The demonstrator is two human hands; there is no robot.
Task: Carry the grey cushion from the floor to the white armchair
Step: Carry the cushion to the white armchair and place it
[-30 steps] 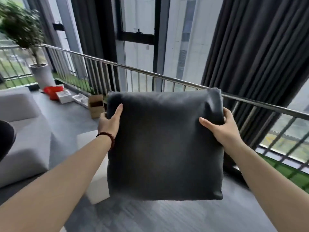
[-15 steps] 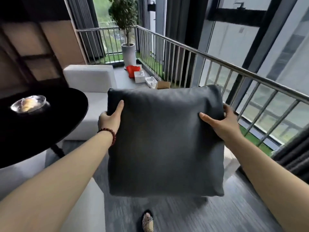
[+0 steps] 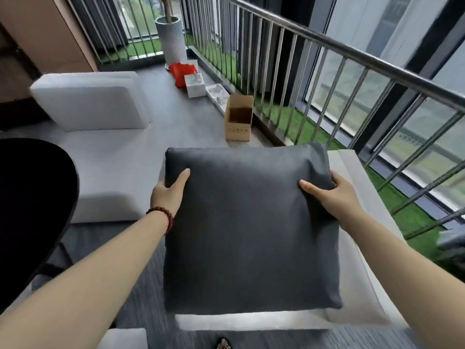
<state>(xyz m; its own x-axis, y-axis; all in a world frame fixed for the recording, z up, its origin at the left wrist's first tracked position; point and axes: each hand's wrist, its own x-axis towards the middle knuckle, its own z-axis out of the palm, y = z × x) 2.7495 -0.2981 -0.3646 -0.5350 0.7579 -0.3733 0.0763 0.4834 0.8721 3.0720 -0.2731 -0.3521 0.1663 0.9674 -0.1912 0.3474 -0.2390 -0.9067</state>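
Observation:
The square dark grey cushion point(image 3: 249, 230) fills the middle of the view, held in the air in front of me. My left hand point(image 3: 168, 192) grips its upper left edge, thumb on the front; a red bead bracelet is on that wrist. My right hand point(image 3: 332, 197) grips its upper right edge. A white armchair point(image 3: 357, 278) lies right behind and below the cushion, its seat edge showing under the cushion and its side to the right. A second white armchair point(image 3: 100, 147) stands further off on the left.
A round black table point(image 3: 32, 202) juts in at the left. A steel railing point(image 3: 327, 71) runs along the right. On the grey floor by it stand a cardboard box point(image 3: 239, 119), white boxes point(image 3: 195, 84), a red bag point(image 3: 181, 71) and a white planter point(image 3: 171, 39).
The view has swung left and tilted down, from the curtain and window to the armchairs. The cushion stays in both hands and now hangs over the nearer white armchair.

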